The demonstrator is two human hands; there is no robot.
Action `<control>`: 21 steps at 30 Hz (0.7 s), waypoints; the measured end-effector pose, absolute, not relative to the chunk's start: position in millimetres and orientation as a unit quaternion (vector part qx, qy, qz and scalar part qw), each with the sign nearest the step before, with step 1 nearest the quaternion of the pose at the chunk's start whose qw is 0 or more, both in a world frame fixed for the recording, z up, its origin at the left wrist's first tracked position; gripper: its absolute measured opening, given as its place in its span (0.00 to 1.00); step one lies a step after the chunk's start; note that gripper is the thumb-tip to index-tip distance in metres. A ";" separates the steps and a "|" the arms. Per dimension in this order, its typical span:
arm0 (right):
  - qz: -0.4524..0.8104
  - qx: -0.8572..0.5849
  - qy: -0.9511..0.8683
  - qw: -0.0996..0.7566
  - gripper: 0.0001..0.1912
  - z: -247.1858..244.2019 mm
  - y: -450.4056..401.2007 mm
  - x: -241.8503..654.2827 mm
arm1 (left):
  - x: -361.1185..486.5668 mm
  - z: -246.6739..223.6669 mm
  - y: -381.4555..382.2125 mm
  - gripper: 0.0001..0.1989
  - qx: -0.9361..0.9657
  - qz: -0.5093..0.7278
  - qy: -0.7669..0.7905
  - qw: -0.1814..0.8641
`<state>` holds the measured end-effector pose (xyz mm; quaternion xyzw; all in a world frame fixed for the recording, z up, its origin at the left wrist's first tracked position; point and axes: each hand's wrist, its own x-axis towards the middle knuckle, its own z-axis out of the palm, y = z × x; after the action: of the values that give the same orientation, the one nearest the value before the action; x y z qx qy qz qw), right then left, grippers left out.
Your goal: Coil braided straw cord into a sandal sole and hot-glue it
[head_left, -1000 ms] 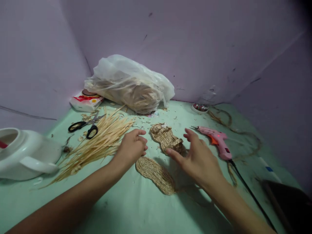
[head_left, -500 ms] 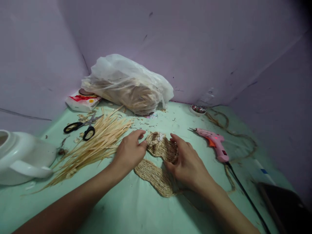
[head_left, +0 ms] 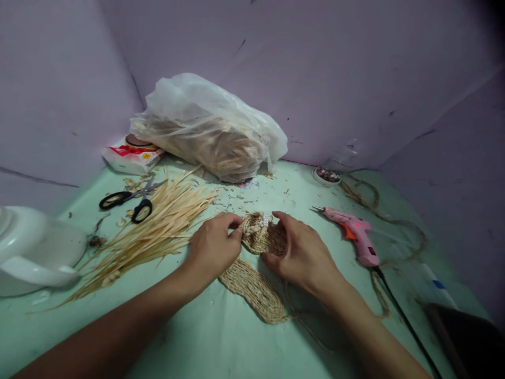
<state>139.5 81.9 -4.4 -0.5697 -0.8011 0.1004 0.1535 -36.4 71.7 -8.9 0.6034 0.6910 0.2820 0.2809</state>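
"What lay closest?"

"A dark object [head_left: 465,337] at the lower right, too dim to name. Then, on the green cloth [head_left: 205,337], a flat woven sole [head_left: 256,292] with a loose thread at its near end."

"And the hands?"

"Just beyond the sole, either side of the woven slipper [head_left: 255,241]. The right hand [head_left: 305,252] grasped its right end, thumb on the near side, fingers on the far side. The left hand's [head_left: 216,242] bent fingertips met the left edge; whether they pinched it, I couldn't tell."

"Any trim on it?"

"White beads [head_left: 265,220], clustered on top."

"What stood to the sides?"

"A white jug [head_left: 43,247] at far left, and straw strips [head_left: 158,231] fanned out between it and the left hand. Right of the right hand lay a pink glue gun [head_left: 357,237], its red light showing."

"Farther back?"

"Open scissors [head_left: 144,202] by the strips, then a dish of beads [head_left: 327,176] on the right, a red-and-white packet [head_left: 134,158], and a bulging plastic bag [head_left: 213,131] against the purple wall [head_left: 315,68]."
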 end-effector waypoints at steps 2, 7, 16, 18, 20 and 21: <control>0.104 -0.565 -0.802 0.162 0.39 -6.5 81.5 141.3 | -35.5 -8.9 70.8 0.11 0.609 0.277 0.689 0.278; 0.093 -0.559 -0.803 0.186 0.40 -10.0 78.8 142.4 | -34.1 -8.6 69.8 0.11 0.613 0.272 0.691 0.271; 0.077 -0.551 -0.810 0.187 0.39 -8.7 77.8 139.8 | -33.2 -11.6 72.0 0.11 0.618 0.263 0.691 0.267; 0.079 -0.552 -0.810 0.180 0.39 -8.4 77.6 140.2 | -36.0 -8.4 72.1 0.11 0.612 0.259 0.699 0.264; 0.078 -0.554 -0.810 0.178 0.38 -8.4 77.7 140.9 | -41.5 2.5 68.1 0.12 0.617 0.261 0.704 0.236; 0.078 -0.555 -0.810 0.176 0.37 -8.3 78.0 141.1 | -44.8 10.7 64.2 0.12 0.637 0.262 0.696 0.204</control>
<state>141.1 78.0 -8.3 -0.5547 -0.8096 0.0777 0.1759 -44.8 64.2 10.7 0.6371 0.6955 0.2618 0.2043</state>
